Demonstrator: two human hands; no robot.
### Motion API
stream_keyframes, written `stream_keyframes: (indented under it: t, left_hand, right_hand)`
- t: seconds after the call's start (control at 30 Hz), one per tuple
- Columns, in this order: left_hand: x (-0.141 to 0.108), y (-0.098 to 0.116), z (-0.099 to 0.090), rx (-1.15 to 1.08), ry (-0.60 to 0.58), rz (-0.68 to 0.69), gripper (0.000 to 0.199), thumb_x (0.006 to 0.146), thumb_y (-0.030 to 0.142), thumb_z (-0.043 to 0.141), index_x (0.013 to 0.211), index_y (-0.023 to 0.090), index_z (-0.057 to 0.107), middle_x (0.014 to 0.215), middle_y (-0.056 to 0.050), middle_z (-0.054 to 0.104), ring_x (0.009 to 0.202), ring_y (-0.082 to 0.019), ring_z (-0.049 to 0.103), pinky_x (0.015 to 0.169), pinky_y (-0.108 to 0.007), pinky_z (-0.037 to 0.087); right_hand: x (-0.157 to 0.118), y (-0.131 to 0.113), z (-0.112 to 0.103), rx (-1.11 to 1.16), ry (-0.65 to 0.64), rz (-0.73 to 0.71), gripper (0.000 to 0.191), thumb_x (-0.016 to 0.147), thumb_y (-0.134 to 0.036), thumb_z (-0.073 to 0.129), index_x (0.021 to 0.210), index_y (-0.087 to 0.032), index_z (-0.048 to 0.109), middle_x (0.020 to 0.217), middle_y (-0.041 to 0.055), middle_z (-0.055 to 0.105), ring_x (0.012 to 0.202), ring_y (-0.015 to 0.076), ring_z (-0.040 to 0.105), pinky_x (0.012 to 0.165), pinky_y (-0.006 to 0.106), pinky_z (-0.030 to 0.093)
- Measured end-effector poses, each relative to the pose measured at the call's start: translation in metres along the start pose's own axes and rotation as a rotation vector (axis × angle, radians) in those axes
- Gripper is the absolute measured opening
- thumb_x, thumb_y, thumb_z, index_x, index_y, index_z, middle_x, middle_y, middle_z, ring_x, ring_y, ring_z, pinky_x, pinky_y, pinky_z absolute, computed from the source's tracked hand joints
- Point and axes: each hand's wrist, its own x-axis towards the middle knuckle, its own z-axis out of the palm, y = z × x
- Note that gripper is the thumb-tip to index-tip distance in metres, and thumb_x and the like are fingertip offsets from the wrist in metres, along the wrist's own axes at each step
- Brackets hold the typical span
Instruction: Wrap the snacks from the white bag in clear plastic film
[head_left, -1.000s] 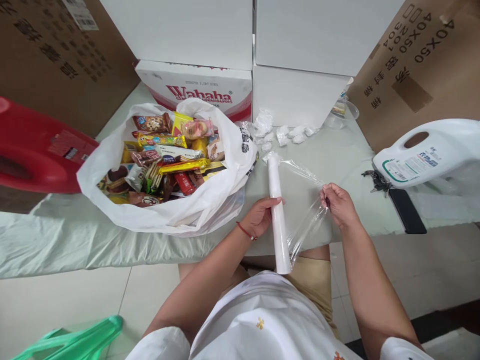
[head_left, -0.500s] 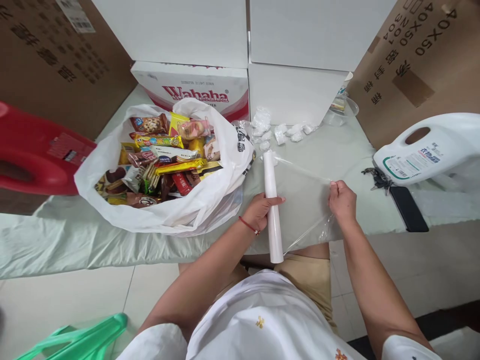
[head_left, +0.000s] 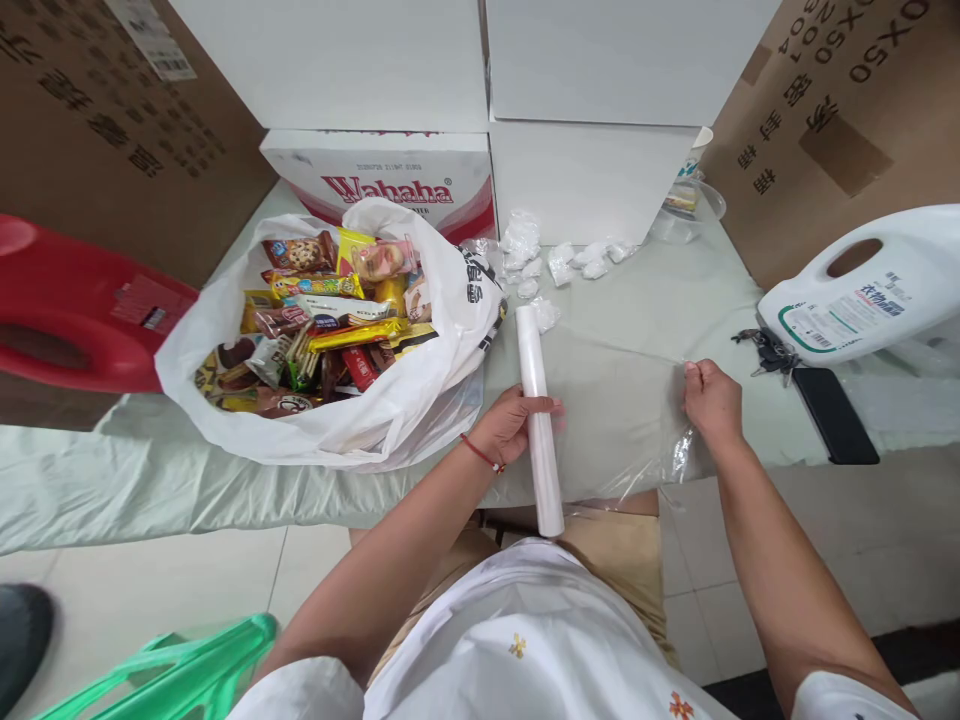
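My left hand (head_left: 517, 425) is wrapped around the middle of a roll of cling film (head_left: 541, 470), which stands lengthwise across the front edge of the table. A clear sheet of film (head_left: 622, 410) stretches from the roll to the right. My right hand (head_left: 711, 400) is closed on the sheet's free end, with a bunched strand hanging under the fingers. Beyond the roll lie several small film-wrapped bundles (head_left: 592, 262); what is inside them is hard to make out. Left of my left hand sits a white plastic bag (head_left: 352, 440) full of wrapped snacks (head_left: 330, 310).
At the right are a white detergent jug (head_left: 862, 290), keys (head_left: 765, 350) and a black phone (head_left: 836, 415). A red jug (head_left: 82, 310) stands at the left. White boxes (head_left: 585, 180) and a Wahaha carton (head_left: 390, 185) line the back. Green plastic (head_left: 180, 670) shows low at left.
My right hand has moved further right, drawing the film sheet out longer. The roll's top has tilted slightly left in my left hand. The view has shifted a little.
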Motion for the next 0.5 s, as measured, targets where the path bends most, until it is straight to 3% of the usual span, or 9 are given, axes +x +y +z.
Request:
stream_keyframes:
  t: [0.1, 0.27, 0.4, 0.5]
  left_hand:
    - [-0.004, 0.003, 0.001, 0.001, 0.050, 0.054, 0.037, 0.060, 0.006, 0.084, 0.080, 0.017, 0.055, 0.073, -0.001, 0.066, 0.071, -0.018, 0.070, 0.067, -0.029, 0.056]
    - [-0.006, 0.006, -0.011, -0.001, 0.081, 0.057, 0.024, 0.072, 0.024, 0.082, 0.080, 0.014, 0.062, 0.076, -0.005, 0.068, 0.067, -0.015, 0.067, 0.061, -0.026, 0.053]
    - [-0.009, 0.003, -0.019, 0.054, 0.132, 0.050, 0.036, 0.062, 0.020, 0.087, 0.081, 0.017, 0.056, 0.074, -0.001, 0.064, 0.069, -0.018, 0.067, 0.066, -0.031, 0.056]
    - [-0.011, -0.002, -0.022, 0.208, 0.244, 0.130, 0.051, 0.054, 0.026, 0.095, 0.085, 0.018, 0.055, 0.076, 0.002, 0.062, 0.065, -0.014, 0.061, 0.062, -0.028, 0.049]
  right_hand:
    - [0.004, 0.003, 0.001, -0.031, 0.007, -0.016, 0.033, 0.099, -0.042, 0.042, 0.072, -0.024, 0.045, 0.050, -0.0025, 0.054, 0.048, 0.0171, 0.055, 0.064, 0.031, 0.041]
    - [0.009, 0.013, 0.001, -0.048, 0.014, -0.030, 0.033, 0.099, -0.043, 0.042, 0.072, -0.025, 0.045, 0.052, -0.0016, 0.056, 0.052, 0.0176, 0.054, 0.066, 0.031, 0.041]
    - [0.013, 0.022, -0.002, -0.078, 0.010, -0.027, 0.032, 0.099, -0.044, 0.040, 0.075, -0.025, 0.047, 0.053, -0.0003, 0.057, 0.053, 0.0193, 0.053, 0.067, 0.033, 0.041]
    - [0.017, 0.028, -0.006, -0.135, 0.023, -0.035, 0.031, 0.098, -0.045, 0.040, 0.077, -0.025, 0.050, 0.052, 0.0014, 0.056, 0.057, 0.0227, 0.054, 0.068, 0.035, 0.039]
